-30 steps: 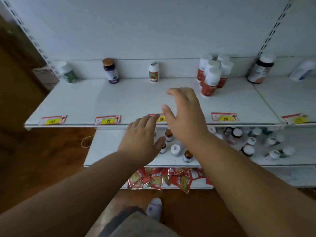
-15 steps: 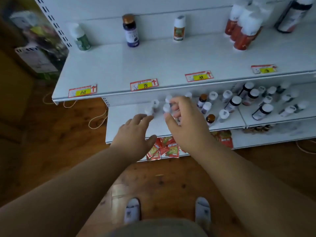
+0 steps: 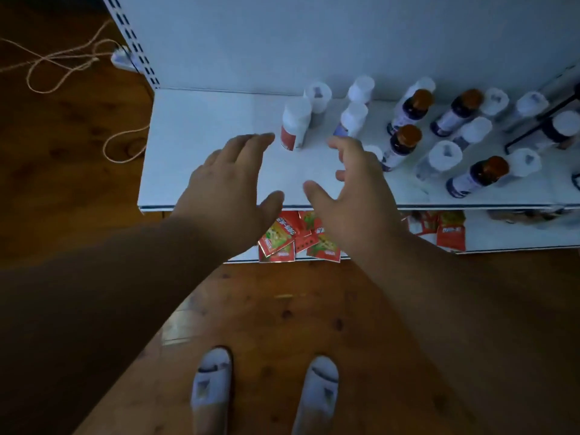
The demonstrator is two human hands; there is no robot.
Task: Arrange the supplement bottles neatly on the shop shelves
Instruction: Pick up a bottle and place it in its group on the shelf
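White-capped target: the red-labelled bottle (image 3: pixel 295 125) stands upright on the lower shelf (image 3: pixel 201 171), just beyond the fingertips of both hands, in the gap between them.
Long axis: vertical, cap leaning slightly away from the person.
Left hand (image 3: pixel 230 186): fingers spread and straight, holding nothing; its fingertips sit just beside the bottle's base, on its left.
Right hand (image 3: pixel 351 189): fingers loosely curved, holding nothing, hovering to the bottle's right and nearer the person.
Nearer hand: the left, by a small margin, I judge.
Crowding: a purple-labelled bottle (image 3: pixel 353 120) stands just past the right fingertips; brown-capped bottles (image 3: pixel 403 146) cluster further right of that hand.
Free space: bare shelf lies ahead of the left hand.
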